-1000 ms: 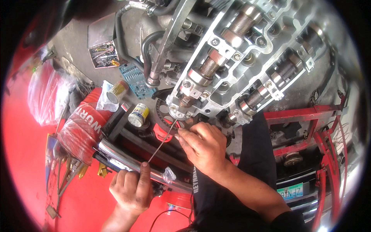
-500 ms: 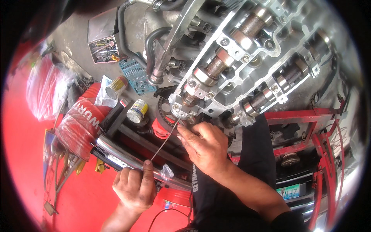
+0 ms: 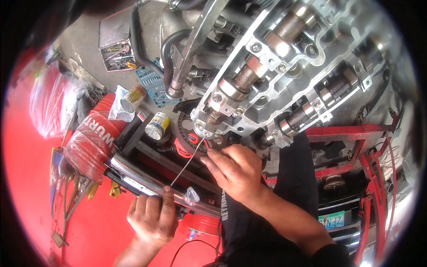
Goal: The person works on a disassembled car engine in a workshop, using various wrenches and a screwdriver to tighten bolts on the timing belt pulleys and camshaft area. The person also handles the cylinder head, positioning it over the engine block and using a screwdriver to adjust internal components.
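Note:
My left hand point(image 3: 153, 218) is closed in a fist, thumb extended, round the lower end of a thin metal rod point(image 3: 187, 164). Its handle, if any, is hidden in the fist. Up and to the right, the rod's far tip reaches the front corner of the aluminium cylinder head point(image 3: 249, 116), below the end of a camshaft point(image 3: 243, 80). Close to that tip, my right hand point(image 3: 235, 171) has its thumb and fingers pressed together. Something small and red shows at its fingertips, too small to name. A second camshaft point(image 3: 307, 111) lies to the right.
A red drum point(image 3: 91, 133), a can point(image 3: 157, 126) and a chrome bumper point(image 3: 138, 178) stand left of the engine. Beyond are a blue socket set point(image 3: 153, 80) and a toolbox point(image 3: 116, 57). A red metal frame point(image 3: 347, 132) is at the right.
My left hand and the rod have shifted slightly left. My right hand has dropped a little below the cylinder head's corner, its fingers still together.

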